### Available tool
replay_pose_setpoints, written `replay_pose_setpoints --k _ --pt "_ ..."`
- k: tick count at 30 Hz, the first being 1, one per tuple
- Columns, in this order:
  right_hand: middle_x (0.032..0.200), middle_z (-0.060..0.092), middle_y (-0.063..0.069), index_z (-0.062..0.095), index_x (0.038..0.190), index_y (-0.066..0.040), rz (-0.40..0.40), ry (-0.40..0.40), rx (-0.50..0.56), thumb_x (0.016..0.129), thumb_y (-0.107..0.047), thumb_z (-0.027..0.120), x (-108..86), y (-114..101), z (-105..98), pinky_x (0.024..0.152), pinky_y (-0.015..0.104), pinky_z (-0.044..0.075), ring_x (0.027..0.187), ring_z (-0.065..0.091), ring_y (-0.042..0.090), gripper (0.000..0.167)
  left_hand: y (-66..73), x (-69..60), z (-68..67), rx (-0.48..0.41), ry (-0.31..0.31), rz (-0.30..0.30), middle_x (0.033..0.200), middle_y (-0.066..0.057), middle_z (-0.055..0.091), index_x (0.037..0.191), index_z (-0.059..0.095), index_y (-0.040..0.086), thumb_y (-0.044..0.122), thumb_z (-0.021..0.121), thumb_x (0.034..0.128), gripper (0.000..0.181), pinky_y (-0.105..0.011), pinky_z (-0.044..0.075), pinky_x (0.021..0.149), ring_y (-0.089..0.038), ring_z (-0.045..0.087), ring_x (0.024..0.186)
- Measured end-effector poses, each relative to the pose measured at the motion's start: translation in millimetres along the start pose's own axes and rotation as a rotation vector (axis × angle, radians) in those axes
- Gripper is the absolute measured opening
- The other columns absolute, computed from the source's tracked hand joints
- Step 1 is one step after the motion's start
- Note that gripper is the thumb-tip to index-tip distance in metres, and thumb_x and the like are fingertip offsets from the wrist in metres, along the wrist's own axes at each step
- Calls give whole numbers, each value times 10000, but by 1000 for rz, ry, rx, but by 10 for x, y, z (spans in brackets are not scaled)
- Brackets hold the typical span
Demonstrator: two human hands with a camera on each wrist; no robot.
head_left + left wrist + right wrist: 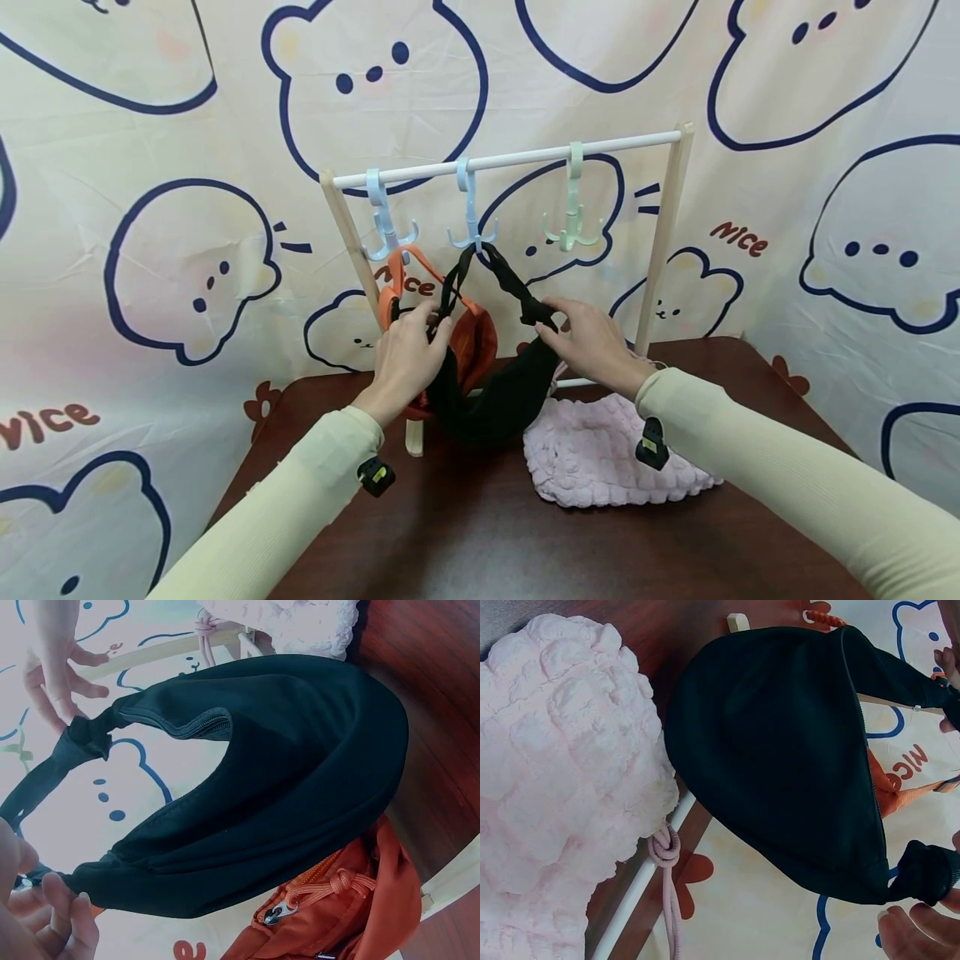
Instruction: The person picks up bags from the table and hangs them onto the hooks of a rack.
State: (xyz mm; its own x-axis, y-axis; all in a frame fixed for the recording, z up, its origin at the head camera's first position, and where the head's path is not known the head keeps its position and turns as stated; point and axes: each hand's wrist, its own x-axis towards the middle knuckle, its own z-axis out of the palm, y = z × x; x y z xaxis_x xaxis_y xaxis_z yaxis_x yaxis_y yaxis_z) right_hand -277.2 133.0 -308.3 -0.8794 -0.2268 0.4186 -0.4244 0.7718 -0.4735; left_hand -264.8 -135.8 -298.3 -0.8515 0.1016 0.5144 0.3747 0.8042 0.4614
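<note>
A black shoulder bag (498,404) hangs by its knotted strap from the middle blue hook (471,208). My left hand (408,354) pinches the left side of the strap; in the left wrist view its curled fingers (67,915) close on the strap where it meets the bag. On the other side, my right hand (592,342) touches the strap knot (926,870) with fingers spread and fairly loose. The bag's zipped opening (206,724) sags between the two hands. Behind it an orange bag (476,337), partly covered, hangs from the left blue hook (384,221).
A white rail (517,157) on wooden posts (663,242) carries the hooks, with a green hook (573,204) at the right. A pink puffy bag (600,454) lies on the brown table (480,533) at the rack's foot. Printed cloth (187,275) stands behind.
</note>
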Motion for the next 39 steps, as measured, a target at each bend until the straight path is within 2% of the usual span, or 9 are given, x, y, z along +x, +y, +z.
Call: replay_pose_setpoints --k 9,15,23,30,39 --pt "1358 659 83 573 1411 -133 5 -4 -24 1000 -376 606 -9 30 -20 625 329 527 993 709 251 479 -5 -18 -17 2 -4 -16 1187 -71 732 1280 636 160 359 524 1041 331 -314 371 491 -199 497 557" --pt "1342 668 84 577 1406 -121 6 -11 -25 1002 -388 603 -17 34 -23 645 347 536 980 704 241 485 7 -18 -25 1 -7 -13 1199 -61 730 1291 631 170 359 524 1038 333 -312 363 480 -188 489 548" --pt "1328 674 99 585 1398 -111 3 -9 -18 1008 -380 601 -62 49 -58 689 363 540 976 688 235 474 28 -22 -89 4 20 4 1162 -60 737 1249 647 152 340 543 1035 303 -315 355 471 -196 465 539" --pt "1315 677 109 598 1377 -87 -20 -3 1 1010 -357 605 -107 24 -107 780 423 551 979 686 240 455 39 -16 -164 -17 30 4 1164 -61 734 1236 647 141 318 555 1033 284 -319 341 443 -189 427 490" --pt "1274 700 110 634 1332 -81 -46 14 2 997 -334 629 -210 -15 -148 782 444 559 970 704 253 420 38 -59 -211 -28 30 -3 1184 -40 731 1248 644 163 334 548 1033 291 -328 347 491 -199 437 527"
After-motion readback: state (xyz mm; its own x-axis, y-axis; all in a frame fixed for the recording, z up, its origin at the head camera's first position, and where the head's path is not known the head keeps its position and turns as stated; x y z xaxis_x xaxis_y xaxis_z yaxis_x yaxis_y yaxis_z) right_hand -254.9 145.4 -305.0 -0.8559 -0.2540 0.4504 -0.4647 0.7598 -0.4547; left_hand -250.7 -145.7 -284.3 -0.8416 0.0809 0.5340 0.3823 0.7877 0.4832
